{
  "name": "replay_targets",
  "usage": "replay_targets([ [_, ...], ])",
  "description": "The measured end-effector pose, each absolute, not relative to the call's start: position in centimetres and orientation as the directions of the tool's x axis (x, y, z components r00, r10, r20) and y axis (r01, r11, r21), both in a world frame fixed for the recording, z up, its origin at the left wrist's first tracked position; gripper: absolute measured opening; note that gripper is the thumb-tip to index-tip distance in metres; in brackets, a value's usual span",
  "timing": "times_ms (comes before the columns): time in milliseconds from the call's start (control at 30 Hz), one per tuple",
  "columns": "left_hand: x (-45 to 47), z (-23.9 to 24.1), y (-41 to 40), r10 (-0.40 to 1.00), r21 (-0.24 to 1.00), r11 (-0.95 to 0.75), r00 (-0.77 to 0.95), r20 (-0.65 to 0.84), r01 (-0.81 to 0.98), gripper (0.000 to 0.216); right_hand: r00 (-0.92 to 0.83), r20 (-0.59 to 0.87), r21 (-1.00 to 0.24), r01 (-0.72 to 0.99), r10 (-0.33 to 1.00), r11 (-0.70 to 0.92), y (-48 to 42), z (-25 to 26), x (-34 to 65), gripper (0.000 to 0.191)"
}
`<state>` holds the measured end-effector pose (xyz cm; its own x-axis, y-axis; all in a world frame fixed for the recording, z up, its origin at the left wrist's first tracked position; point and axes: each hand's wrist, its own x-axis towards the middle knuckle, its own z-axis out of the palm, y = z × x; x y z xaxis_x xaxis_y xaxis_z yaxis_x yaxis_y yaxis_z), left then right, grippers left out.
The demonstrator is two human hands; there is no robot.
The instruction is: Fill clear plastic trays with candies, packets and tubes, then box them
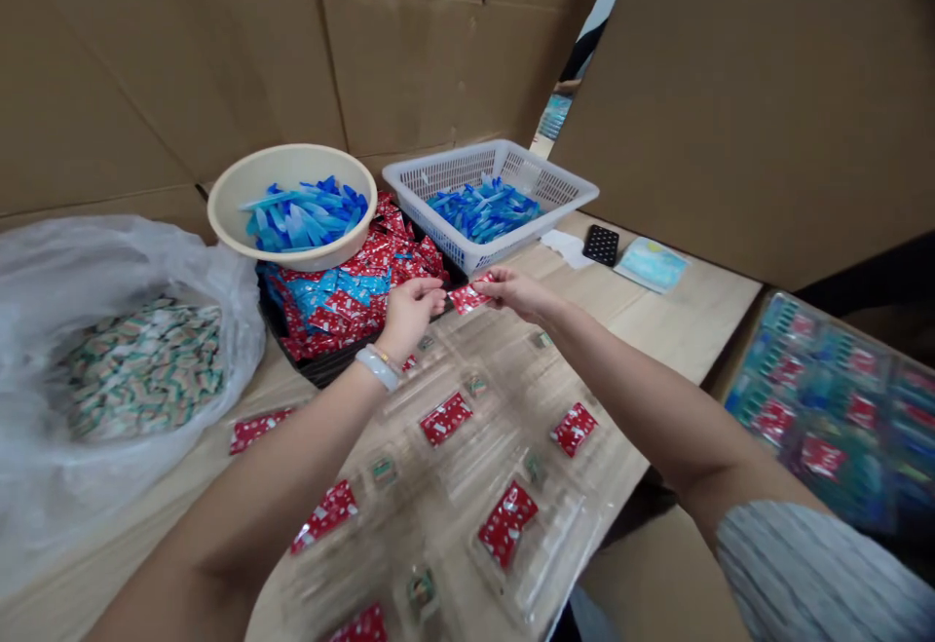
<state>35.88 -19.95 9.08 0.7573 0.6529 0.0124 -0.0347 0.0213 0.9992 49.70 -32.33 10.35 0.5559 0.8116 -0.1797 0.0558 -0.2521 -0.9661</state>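
My right hand (pixel 517 293) pinches a small red packet with white marks (pixel 469 297) between thumb and fingers. Close to the packet's left edge is my left hand (pixel 410 315), its fingers drawn together; whether anything is in them is hidden. Under both arms lies a clear plastic blister tray (pixel 504 418) with several moulded pockets. Red packets (pixel 446 419) sit in a number of those pockets, and small greenish pieces (pixel 384 470) lie in others. Just behind my left hand, a dark box (pixel 321 367) is heaped with red and blue packets (pixel 343 306).
A cream bowl (pixel 219 196) of blue strip-like pieces rests on the heap. Beside it stands a white basket (pixel 577 189) with similar pieces. At left is a plastic bag (pixel 244 330) of small striped pieces. A black object (pixel 601 245) and filled packs (pixel 822 408) are at right.
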Motion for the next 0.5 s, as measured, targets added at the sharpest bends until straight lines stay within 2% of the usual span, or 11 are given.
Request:
replay_targets([
  [67, 35.3, 8.0, -17.7, 0.694, 0.956, -0.284, 0.705, 0.149, 0.077, 0.023, 0.666, -0.183, -0.876, 0.224, 0.723, -0.427, -32.9, 8.4, 51.0, 0.016],
  [133, 34.8, 7.5, -15.3, 0.656, 0.795, -0.556, 0.714, 0.243, 0.241, 0.024, 0.707, -0.171, -0.724, 0.382, 0.686, -0.574, -32.5, 6.7, 51.6, 0.013],
  [167, 34.9, 7.4, -14.5, 0.617, 0.702, -0.639, 0.754, 0.225, 0.314, 0.024, 0.710, -0.169, -0.656, 0.437, 0.684, -0.616, -32.1, 6.0, 51.6, 0.013],
  [233, 35.9, 7.3, -13.8, 0.554, 0.569, -0.711, 0.828, 0.090, 0.414, 0.025, 0.715, -0.160, -0.573, 0.494, 0.680, -0.654, -31.3, 5.4, 51.3, 0.012],
  [300, 37.8, 6.9, -14.3, 0.543, 0.517, -0.714, 0.839, -0.017, 0.472, 0.027, 0.743, -0.116, -0.519, 0.521, 0.660, -0.678, -30.9, 5.4, 50.8, 0.024],
  [400, 40.4, 6.2, -15.3, 0.596, 0.485, -0.686, 0.801, -0.051, 0.542, 0.025, 0.751, 0.061, -0.420, 0.617, 0.658, -0.666, -31.3, 6.5, 50.6, 0.036],
  [500, 40.4, 6.8, -15.3, 0.603, 0.472, -0.701, 0.798, -0.010, 0.535, 0.026, 0.691, 0.210, -0.427, 0.701, 0.691, -0.571, -31.9, 8.4, 51.1, 0.026],
])
